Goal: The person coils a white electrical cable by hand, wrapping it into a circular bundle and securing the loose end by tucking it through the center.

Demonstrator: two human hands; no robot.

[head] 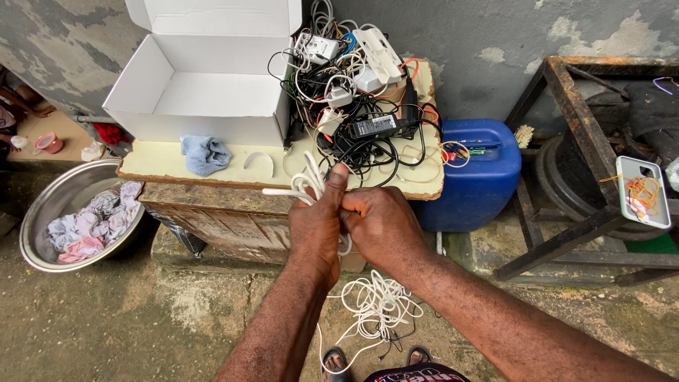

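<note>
Both hands meet in front of the desk (212, 170), closed on one white cable (305, 185). The left hand (316, 228) is clenched around a few gathered loops that stick up above its raised thumb; the right hand (380, 225) pinches the strand just beside it, fingers (353, 206) curled tight. Only a small part looks coiled — most of the cable hangs down into a loose tangle (376, 305) on the ground near the person's feet. On the desk a heap of chargers and leads (357, 92) lies unsorted beside an open white box (205, 78) — nothing shows inside it.
</note>
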